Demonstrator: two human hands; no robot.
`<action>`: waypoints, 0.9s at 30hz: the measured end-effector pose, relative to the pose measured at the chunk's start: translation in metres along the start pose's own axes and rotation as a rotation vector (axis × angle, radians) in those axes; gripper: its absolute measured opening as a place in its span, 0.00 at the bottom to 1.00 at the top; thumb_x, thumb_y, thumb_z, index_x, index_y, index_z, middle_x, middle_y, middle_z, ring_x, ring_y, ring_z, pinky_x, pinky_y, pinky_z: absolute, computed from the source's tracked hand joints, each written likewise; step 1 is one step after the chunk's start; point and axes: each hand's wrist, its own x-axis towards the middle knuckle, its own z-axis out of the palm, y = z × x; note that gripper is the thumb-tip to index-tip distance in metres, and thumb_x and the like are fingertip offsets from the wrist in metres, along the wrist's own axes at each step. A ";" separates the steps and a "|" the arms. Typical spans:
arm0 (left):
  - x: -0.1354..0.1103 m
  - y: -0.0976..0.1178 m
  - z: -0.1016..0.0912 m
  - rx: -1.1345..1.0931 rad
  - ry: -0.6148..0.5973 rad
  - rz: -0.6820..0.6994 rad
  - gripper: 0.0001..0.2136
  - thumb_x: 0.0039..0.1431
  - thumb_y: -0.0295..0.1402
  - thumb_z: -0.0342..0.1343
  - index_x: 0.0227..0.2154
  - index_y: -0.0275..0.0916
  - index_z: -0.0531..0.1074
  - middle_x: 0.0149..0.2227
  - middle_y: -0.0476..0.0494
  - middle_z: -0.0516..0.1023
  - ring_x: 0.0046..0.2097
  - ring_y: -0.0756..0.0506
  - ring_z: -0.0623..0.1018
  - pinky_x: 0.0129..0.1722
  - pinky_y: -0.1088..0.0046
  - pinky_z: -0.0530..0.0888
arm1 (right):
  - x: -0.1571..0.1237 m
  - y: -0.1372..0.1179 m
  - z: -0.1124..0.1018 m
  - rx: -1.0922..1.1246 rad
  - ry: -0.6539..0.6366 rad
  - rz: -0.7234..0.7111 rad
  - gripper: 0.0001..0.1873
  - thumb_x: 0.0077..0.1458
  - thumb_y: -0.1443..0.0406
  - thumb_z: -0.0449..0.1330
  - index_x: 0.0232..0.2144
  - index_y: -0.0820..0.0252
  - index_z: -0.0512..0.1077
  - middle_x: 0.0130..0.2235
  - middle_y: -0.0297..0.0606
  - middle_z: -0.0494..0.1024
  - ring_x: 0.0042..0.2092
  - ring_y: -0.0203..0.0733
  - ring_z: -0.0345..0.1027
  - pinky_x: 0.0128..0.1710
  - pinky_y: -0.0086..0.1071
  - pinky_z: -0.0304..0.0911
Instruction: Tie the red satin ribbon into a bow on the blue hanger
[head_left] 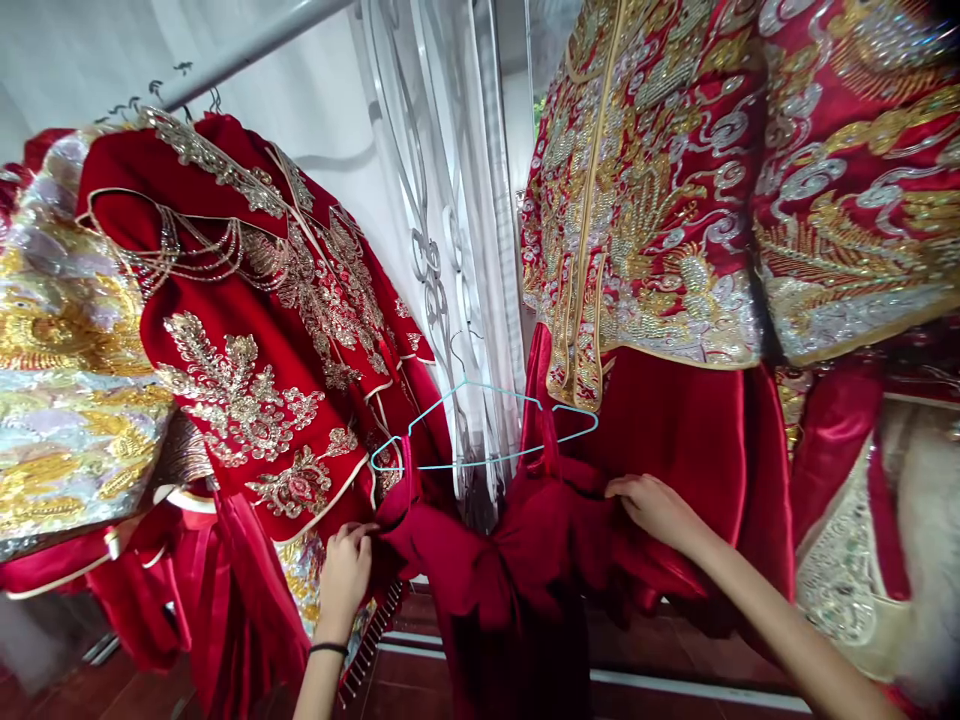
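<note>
While hemmed in by the beaded red jacket (274, 320) on the left and the gold-embroidered jacket (660, 210) on the right, see the dark red dress (514, 580) mid-view, below the pale blue hanger (465, 381), pinched near its upper edges by the left hand (347, 568) and the right hand (654, 512). Watch the thin straps (407, 462) looped over that hanger, apt to slip off its sloping ends if tugged downward unevenly. Avoid swinging the cloth sideways into the jackets' beadwork (247, 390), likely to snag it.
</note>
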 end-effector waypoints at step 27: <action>0.088 0.102 -0.030 0.593 -0.210 -0.087 0.15 0.48 0.28 0.46 0.38 0.33 0.71 0.41 0.27 0.76 0.44 0.34 0.76 0.38 0.60 0.71 | 0.069 -0.020 -0.018 -0.136 0.039 0.547 0.14 0.49 0.63 0.50 0.31 0.61 0.75 0.36 0.50 0.78 0.38 0.51 0.72 0.30 0.34 0.63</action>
